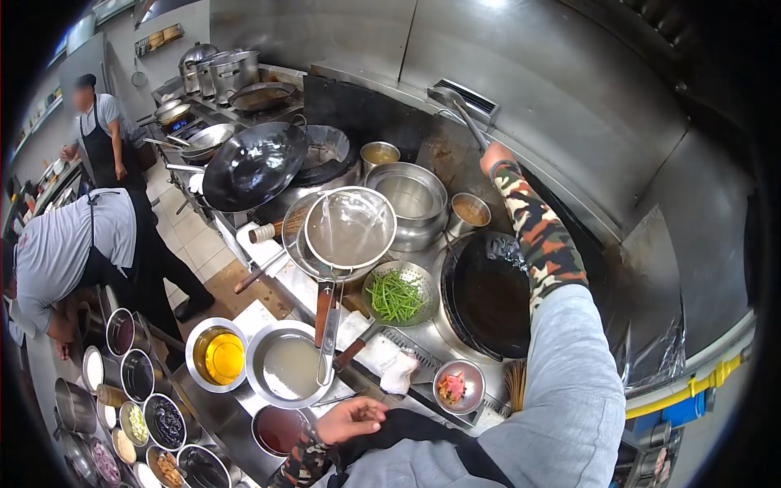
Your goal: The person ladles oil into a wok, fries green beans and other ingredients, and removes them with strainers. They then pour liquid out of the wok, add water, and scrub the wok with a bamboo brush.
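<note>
Raised toward the back wall, my right hand [498,156] is closed around the handle of a ladle [472,124], whose head points up and left. Below that arm sits a dark wok [491,297] on the range, partly hidden by my sleeve. My left hand [354,419] hangs in front of my apron, fingers loosely bent, with nothing visible in it. Nearest to it are a pot of dark red sauce [279,429] and a metal pot of cloudy liquid [288,363]. Green beans [396,295] lie in a perforated strainer [426,286] left of the wok.
A mesh strainer [351,228] rests beside a pot of water [407,191]. A tilted wok [256,167] stands farther left. Yellow oil [224,359] fills a pot; a small bowl [460,387] holds pink and orange pieces. Several ingredient tubs crowd lower left. Two people [77,236] work at left.
</note>
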`<move>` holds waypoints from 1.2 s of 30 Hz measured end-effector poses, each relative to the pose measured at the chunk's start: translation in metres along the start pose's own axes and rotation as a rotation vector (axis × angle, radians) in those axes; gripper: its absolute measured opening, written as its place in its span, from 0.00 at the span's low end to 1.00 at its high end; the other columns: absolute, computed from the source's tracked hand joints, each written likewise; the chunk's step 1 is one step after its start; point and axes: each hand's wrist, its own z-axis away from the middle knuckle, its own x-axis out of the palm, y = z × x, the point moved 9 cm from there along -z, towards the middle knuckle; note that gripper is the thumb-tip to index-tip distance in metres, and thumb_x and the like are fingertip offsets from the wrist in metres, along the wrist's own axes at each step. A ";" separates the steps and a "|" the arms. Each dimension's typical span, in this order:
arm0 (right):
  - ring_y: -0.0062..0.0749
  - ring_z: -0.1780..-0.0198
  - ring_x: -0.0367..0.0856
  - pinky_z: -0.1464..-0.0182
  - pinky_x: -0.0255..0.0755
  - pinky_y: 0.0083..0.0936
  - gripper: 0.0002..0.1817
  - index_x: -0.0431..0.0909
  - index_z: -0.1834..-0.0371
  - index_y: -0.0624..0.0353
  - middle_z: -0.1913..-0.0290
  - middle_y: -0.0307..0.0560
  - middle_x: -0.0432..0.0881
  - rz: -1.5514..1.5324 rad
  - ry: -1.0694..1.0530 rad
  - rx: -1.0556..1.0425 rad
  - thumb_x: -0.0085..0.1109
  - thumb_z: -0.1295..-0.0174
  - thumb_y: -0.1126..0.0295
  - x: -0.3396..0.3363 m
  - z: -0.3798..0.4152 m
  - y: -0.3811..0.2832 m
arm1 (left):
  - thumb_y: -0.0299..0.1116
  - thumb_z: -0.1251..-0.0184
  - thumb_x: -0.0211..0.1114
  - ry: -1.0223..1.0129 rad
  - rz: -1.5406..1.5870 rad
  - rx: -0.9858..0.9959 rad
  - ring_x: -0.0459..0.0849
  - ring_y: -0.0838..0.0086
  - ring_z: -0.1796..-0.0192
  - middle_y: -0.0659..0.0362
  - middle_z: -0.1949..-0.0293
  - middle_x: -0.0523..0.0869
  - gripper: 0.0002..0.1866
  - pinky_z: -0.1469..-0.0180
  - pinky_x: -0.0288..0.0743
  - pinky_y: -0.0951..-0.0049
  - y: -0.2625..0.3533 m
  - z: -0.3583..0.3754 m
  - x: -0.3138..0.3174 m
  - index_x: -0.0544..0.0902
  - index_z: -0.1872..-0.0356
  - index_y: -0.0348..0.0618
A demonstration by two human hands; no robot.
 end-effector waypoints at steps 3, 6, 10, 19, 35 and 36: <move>0.53 0.46 0.78 0.46 0.73 0.42 0.15 0.79 0.56 0.64 0.51 0.63 0.80 0.063 -0.030 -0.060 0.53 0.44 0.69 0.010 -0.023 -0.011 | 0.25 0.37 0.64 0.080 0.035 -0.044 0.77 0.80 0.51 0.61 0.56 0.81 0.19 0.45 0.70 0.78 -0.001 0.008 -0.012 0.75 0.45 0.36; 0.52 0.45 0.77 0.45 0.73 0.40 0.17 0.79 0.52 0.61 0.49 0.59 0.79 0.117 -0.062 -0.029 0.51 0.42 0.68 0.005 -0.031 -0.023 | 0.25 0.37 0.64 0.093 -0.005 0.003 0.77 0.80 0.51 0.61 0.56 0.81 0.19 0.46 0.70 0.78 -0.002 0.008 -0.017 0.74 0.45 0.36; 0.51 0.46 0.78 0.45 0.73 0.39 0.15 0.81 0.56 0.63 0.50 0.61 0.79 0.121 -0.103 -0.053 0.53 0.44 0.68 0.009 -0.046 -0.022 | 0.25 0.38 0.65 0.106 0.051 -0.035 0.77 0.81 0.52 0.61 0.56 0.81 0.20 0.47 0.71 0.79 -0.016 0.003 -0.018 0.74 0.45 0.36; 0.56 0.52 0.79 0.49 0.73 0.45 0.15 0.77 0.54 0.61 0.56 0.63 0.80 0.005 0.045 -0.187 0.48 0.44 0.72 0.015 -0.004 -0.015 | 0.26 0.37 0.65 0.098 0.083 -0.056 0.77 0.81 0.53 0.61 0.56 0.80 0.20 0.48 0.71 0.80 -0.025 0.003 -0.013 0.74 0.44 0.37; 0.53 0.51 0.81 0.51 0.77 0.42 0.14 0.71 0.50 0.63 0.52 0.64 0.78 0.203 -0.053 -0.047 0.43 0.36 0.71 0.102 0.003 -0.026 | 0.29 0.36 0.64 0.152 0.052 -0.084 0.77 0.83 0.58 0.65 0.62 0.79 0.14 0.52 0.71 0.82 -0.030 0.024 -0.052 0.77 0.51 0.37; 0.53 0.50 0.80 0.50 0.76 0.41 0.14 0.71 0.50 0.63 0.51 0.64 0.78 0.229 -0.046 -0.048 0.43 0.36 0.71 0.101 0.000 -0.032 | 0.29 0.36 0.64 0.153 0.050 -0.080 0.77 0.83 0.58 0.65 0.62 0.79 0.14 0.52 0.71 0.82 -0.029 0.024 -0.055 0.77 0.51 0.37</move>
